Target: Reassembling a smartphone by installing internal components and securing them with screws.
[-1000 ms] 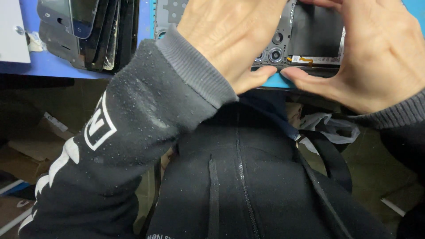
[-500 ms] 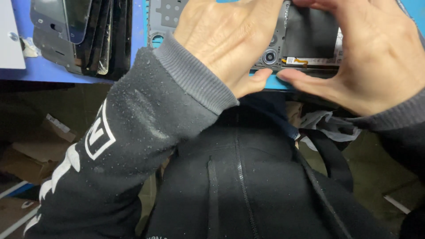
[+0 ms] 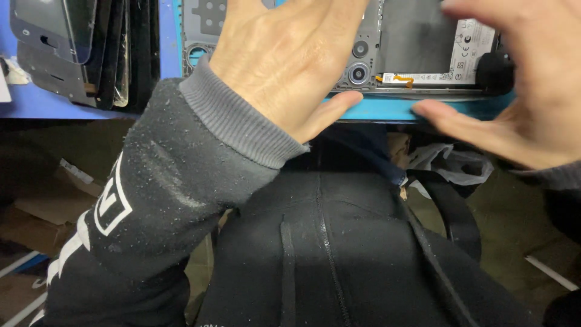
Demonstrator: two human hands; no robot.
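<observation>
the left hand (image 3: 290, 66) lies flat, fingers spread, palm down on an opened phone (image 3: 417, 54) that rests in a blue tray (image 3: 387, 110) at the near edge of the counter (image 3: 36, 102). its thumb runs along the tray's front rim, and its palm covers the left part of the phone, so that only a grey frame with holes shows to the left of the wrist. the right hand (image 3: 520, 97) is blurred; it hovers at the tray's right end, open, fingers apart, with the thumb just beside the tray's front rim, and whether it touches the tray cannot be told. neither hand is closed around anything. between the two hands the phone's inside shows: two round camera lenses (image 3: 358, 63), a dark battery (image 3: 417, 36), a white label and a small orange flex cable (image 3: 399, 79). on the blue counter to the left, well apart from the hands, a row of dark phone screens (image 3: 78, 48) leans together. a grey cuff and a dark sleeve (image 3: 157, 200) with white marks cover the left arm. below the counter's edge lie a black bag (image 3: 339, 254) with a zip and strap.
</observation>
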